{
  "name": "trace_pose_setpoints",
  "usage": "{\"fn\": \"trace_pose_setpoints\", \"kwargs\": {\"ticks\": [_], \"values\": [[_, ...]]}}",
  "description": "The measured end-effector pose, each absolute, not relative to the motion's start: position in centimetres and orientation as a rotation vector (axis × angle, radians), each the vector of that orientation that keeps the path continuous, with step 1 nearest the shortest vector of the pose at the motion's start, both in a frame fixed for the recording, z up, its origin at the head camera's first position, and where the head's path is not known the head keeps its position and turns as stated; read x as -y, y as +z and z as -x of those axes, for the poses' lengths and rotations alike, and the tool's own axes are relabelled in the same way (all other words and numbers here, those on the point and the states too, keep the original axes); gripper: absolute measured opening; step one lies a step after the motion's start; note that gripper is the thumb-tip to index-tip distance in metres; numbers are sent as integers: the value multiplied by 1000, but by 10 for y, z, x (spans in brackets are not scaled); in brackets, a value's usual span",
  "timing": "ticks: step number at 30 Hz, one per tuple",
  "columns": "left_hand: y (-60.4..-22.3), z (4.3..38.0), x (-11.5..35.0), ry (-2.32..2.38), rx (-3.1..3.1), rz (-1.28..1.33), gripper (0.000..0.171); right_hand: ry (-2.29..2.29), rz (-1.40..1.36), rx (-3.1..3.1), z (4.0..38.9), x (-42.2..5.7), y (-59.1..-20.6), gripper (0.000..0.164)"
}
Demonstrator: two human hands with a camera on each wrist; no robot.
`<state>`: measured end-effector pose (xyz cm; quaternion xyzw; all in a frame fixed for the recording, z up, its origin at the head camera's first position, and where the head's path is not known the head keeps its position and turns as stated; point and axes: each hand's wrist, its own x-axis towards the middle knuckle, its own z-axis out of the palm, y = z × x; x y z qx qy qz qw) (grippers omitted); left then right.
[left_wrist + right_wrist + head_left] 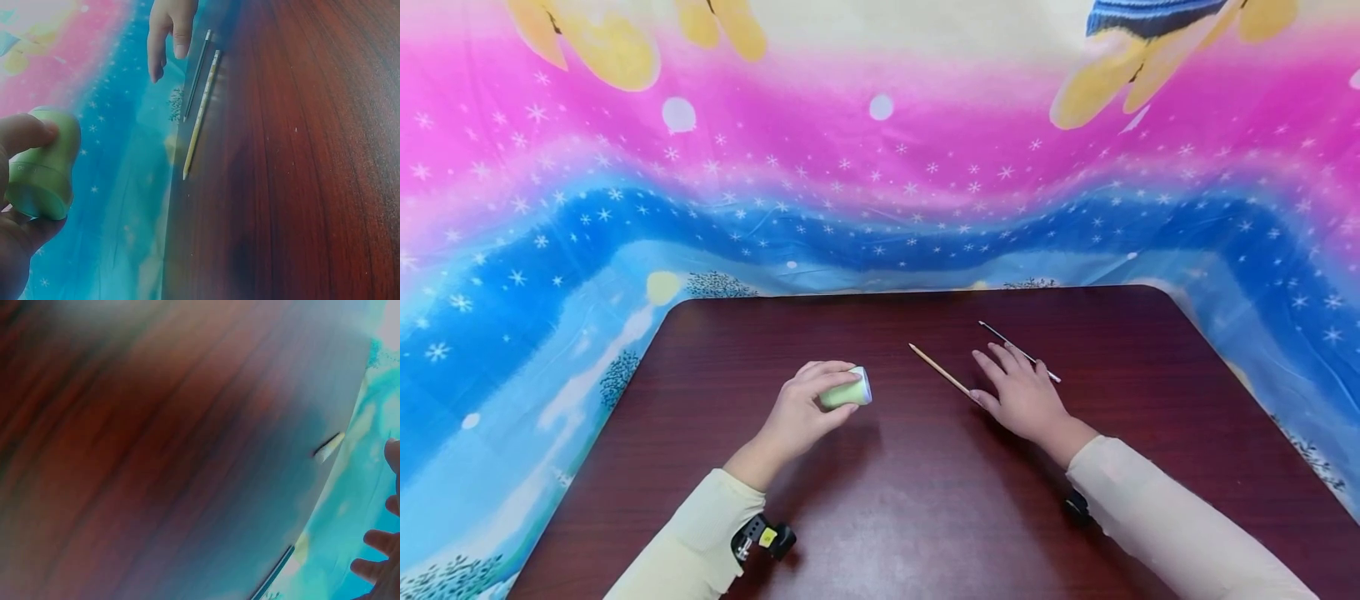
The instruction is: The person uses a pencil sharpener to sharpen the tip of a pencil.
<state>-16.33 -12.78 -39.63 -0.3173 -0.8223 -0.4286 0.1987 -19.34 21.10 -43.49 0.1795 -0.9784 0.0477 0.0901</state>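
Observation:
My left hand (793, 417) grips a small light-green, waisted cylinder (844, 392) between thumb and fingers, lifted off the table. In the left wrist view the green cylinder (47, 165) shows a seam around it and a rounded far end; its kind is unclear. My right hand (1026, 400) hovers with spread fingers near two pencils. A yellowish pencil (940, 369) lies by its thumb, and a slimmer dark pencil (1011, 346) with a pale end lies past its fingertips. Whether the right hand touches either pencil cannot be made out.
The dark red-brown wooden table (925, 500) has rounded far corners. A patterned pink and blue cloth (880, 200) hangs behind and around it. A black wrist camera (767, 536) sits below the left sleeve.

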Motion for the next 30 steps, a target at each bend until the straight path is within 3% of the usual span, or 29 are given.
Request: {"fn": "trace_pose_setpoints", "kwargs": {"ticks": [30], "values": [[-394,159,127,-1244,2338,849,36,321,-234,3107,218,-270,-446,70]]}}
